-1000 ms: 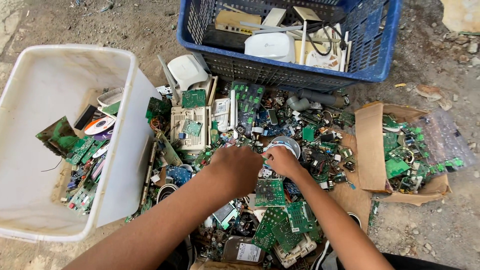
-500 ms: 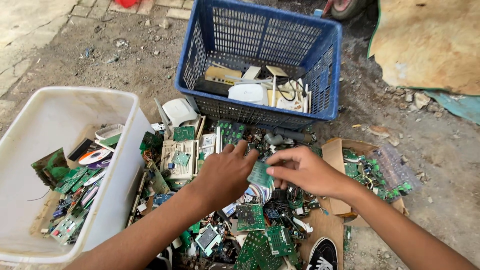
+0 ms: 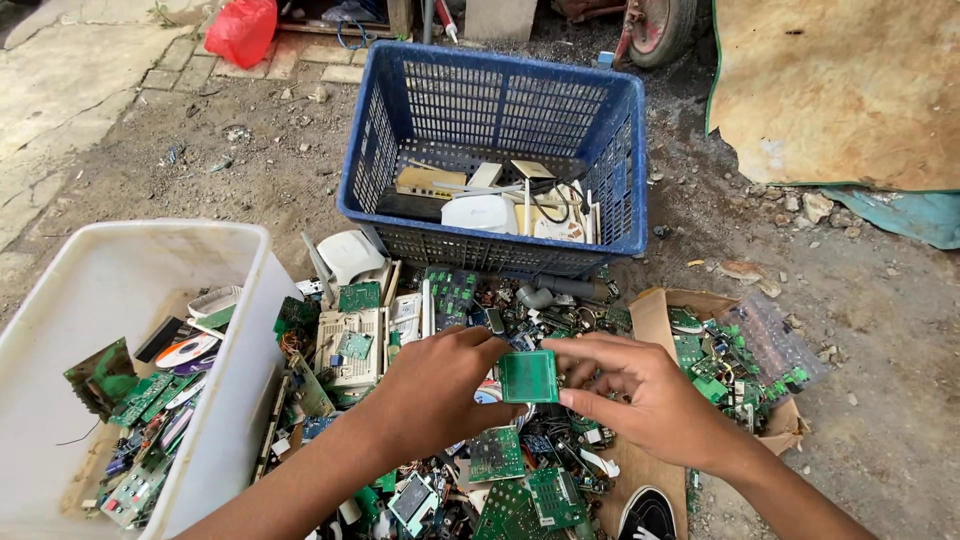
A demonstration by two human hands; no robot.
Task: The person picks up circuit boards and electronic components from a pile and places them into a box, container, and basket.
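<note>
Two hands, left hand and right hand, pinch one small green square board; one blue basket at twelve o'clock, one white tub at nine.

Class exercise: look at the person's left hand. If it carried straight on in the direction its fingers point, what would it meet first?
The left hand points rightward, so it would first meet the small green square board already at its fingertips, then probably the right hand just beyond. Depth is hard to judge from one view.

L hand grip closed | R hand fingers pinching | forearms converge
</note>
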